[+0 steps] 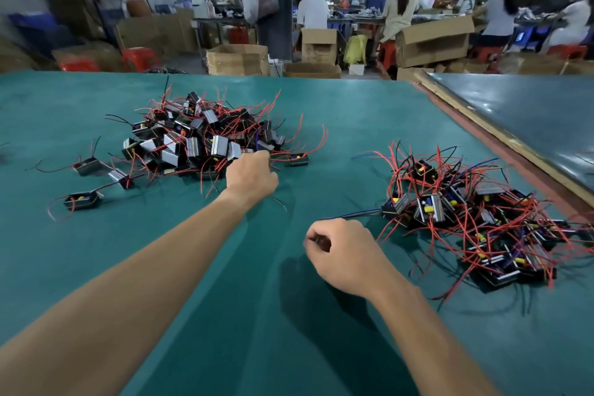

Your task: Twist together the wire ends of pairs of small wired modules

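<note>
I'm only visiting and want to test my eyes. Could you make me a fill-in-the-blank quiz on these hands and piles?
1. The left hand reaches into the left pile of wired ____.
2. The right hand pinches a ____ that runs to the right pile.
3. The tangle in both piles is mostly ____ in colour.
Missing words: modules; wire; red.

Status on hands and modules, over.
Left hand at the left pile, grip hidden. Right hand pinching a wire from the right pile. Nothing in the way.
</note>
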